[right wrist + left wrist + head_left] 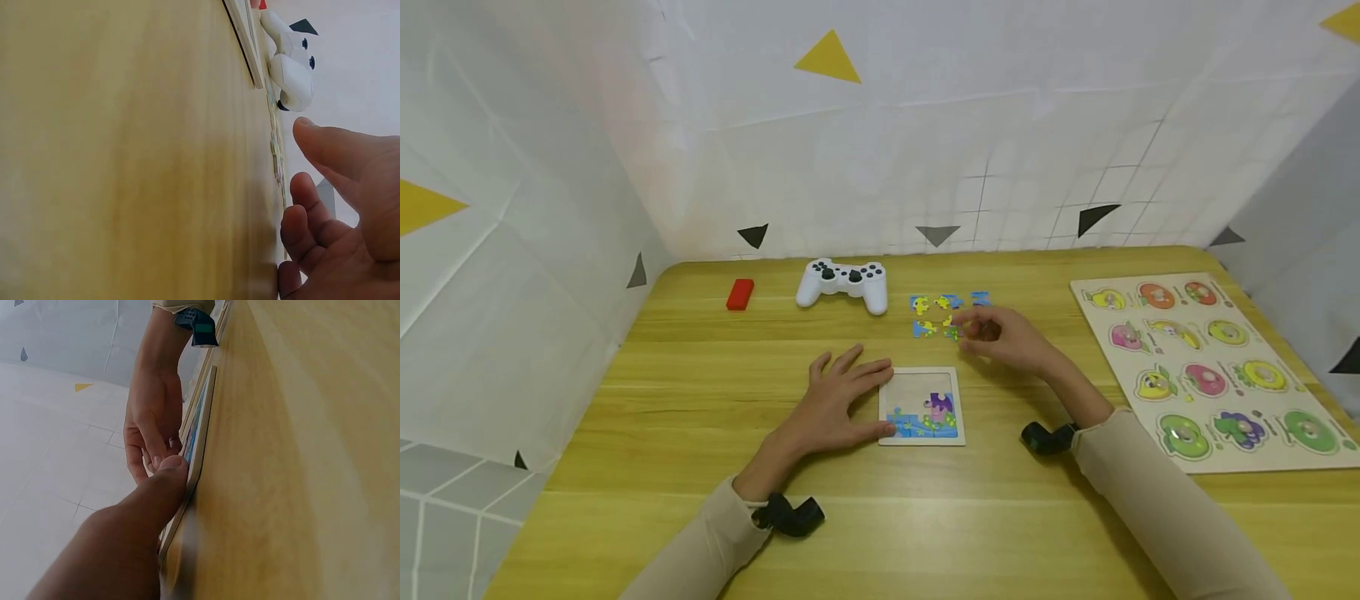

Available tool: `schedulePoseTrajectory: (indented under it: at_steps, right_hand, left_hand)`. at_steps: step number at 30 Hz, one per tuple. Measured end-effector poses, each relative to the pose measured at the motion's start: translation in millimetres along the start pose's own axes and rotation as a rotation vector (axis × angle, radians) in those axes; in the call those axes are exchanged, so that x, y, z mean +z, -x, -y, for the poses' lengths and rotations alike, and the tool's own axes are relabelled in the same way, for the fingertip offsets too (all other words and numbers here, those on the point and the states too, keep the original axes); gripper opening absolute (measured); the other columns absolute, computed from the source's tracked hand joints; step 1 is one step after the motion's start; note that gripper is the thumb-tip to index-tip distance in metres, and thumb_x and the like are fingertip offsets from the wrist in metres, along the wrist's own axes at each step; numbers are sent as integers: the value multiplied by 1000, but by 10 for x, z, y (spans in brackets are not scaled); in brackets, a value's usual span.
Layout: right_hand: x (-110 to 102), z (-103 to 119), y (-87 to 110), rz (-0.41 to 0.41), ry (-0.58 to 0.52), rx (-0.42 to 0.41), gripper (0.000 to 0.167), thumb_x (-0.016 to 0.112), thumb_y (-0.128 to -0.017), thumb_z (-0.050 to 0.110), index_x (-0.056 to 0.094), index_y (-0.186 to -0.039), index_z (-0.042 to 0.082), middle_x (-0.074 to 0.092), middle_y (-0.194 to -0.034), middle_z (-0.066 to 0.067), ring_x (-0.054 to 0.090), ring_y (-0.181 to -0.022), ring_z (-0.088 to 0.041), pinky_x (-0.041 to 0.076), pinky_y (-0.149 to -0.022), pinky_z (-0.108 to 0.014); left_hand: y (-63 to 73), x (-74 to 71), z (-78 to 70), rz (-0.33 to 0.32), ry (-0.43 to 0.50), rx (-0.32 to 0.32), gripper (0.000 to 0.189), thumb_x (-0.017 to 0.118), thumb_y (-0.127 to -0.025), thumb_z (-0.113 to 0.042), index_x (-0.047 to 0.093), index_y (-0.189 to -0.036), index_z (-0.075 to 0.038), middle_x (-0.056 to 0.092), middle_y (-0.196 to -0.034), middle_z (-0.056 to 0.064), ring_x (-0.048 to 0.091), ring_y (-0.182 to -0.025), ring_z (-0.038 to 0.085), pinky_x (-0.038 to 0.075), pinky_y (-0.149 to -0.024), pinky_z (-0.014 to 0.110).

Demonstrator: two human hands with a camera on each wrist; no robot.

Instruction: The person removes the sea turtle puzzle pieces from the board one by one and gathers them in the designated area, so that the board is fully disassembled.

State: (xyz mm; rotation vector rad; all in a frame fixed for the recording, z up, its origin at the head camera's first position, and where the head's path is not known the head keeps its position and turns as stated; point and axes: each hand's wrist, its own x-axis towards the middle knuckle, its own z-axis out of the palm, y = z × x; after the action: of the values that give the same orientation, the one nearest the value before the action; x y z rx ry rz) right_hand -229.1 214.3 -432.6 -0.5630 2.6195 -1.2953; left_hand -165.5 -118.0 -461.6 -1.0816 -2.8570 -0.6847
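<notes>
A small square puzzle tray (922, 371) with a pale rim lies in front of me. Joined jigsaw pieces (925, 425), blue, green and purple, fill its bottom and lower right. My left hand (835, 408) rests at the tray's left side, fingers spread, with the thumb (173, 464) on its rim. Beyond the tray lie several loose jigsaw pieces (921, 305) in blue and yellow. Over the nearest right of them hovers my right hand (1011, 340), its thumb and loosely bent fingers apart. Nothing shows between them in the right wrist view, where the hand (356, 194) is seen from its palm side.
A white game controller (842, 283) stands at the back of the wooden table (700, 392), with a red block (740, 294) to its left. At the right lies a wooden fruit puzzle board (1172, 367), close to my right forearm. White patterned cloth walls (880, 167) border the table.
</notes>
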Motion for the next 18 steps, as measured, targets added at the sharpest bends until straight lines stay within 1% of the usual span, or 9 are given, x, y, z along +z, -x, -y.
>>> schedulePoseTrajectory:
  at_steps: [6, 13, 16, 18]
  right_hand:
    - [10, 33, 90, 11, -9, -13, 28, 75, -93, 15, 71, -120, 8, 65, -102, -10, 54, -82, -20, 47, -71, -24]
    - [64, 63, 179, 61, -51, -88, 25, 78, -90, 11, 73, -114, 7, 69, -98, -11, 60, -81, -19, 51, -71, -25]
    - [101, 77, 204, 88, -47, -121, 26, 79, -89, 12, 74, -114, 8, 70, -98, -8, 59, -81, -18, 50, -73, -25]
    - [128, 96, 221, 113, -30, -141, 27, 80, -89, 14, 74, -115, 10, 71, -101, -6, 58, -85, -19, 49, -76, -27]
  left_hand:
    - [-5, -6, -12, -1, 1, 7, 82, 69, -85, -66, 47, -154, -26, 43, -161, -10, 21, -157, 33, 7, -119, 68]
    - [-5, -10, -10, 3, 4, -1, 82, 69, -85, -66, 47, -154, -26, 43, -161, -11, 21, -158, 32, 6, -120, 66]
    - [-2, -4, 0, 1, 5, -4, 82, 69, -85, -67, 48, -153, -27, 43, -161, -12, 20, -158, 31, 6, -120, 66]
    - [1, -4, 1, -1, 4, -4, 82, 68, -85, -67, 48, -153, -26, 43, -161, -12, 20, -158, 31, 6, -120, 66]
